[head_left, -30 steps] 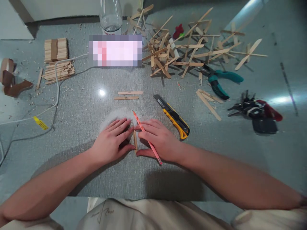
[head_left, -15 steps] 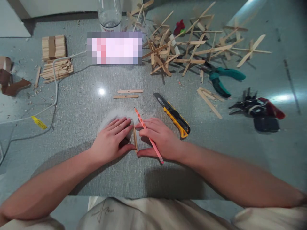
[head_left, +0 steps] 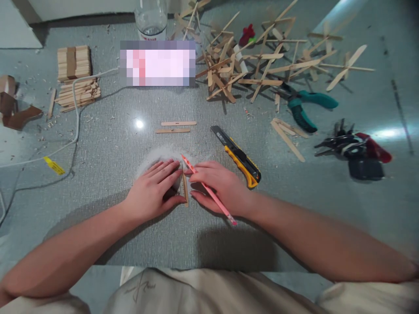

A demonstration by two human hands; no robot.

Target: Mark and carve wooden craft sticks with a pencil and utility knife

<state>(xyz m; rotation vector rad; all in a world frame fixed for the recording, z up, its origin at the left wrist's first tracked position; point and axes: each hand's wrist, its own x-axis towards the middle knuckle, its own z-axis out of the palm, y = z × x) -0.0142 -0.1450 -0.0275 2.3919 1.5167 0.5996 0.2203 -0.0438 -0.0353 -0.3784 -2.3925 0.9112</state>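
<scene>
L hand (head_left: 153, 187): fingers flat, thumb by stick (head_left: 186, 192)
R hand (head_left: 225, 187): fingers grip pencil (head_left: 218, 203)
Chg: R thumb now off stick's nr end; L thumb alone there

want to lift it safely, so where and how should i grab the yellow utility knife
Probably by the yellow handle, from the near side: the knife lies flat and slanted, its handle end nearest, its dark tip pointing away.

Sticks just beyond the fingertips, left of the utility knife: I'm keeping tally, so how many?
2: the paler stick, and the darker stick parallel to it and nearer the left hand. None there looks hidden.
</scene>
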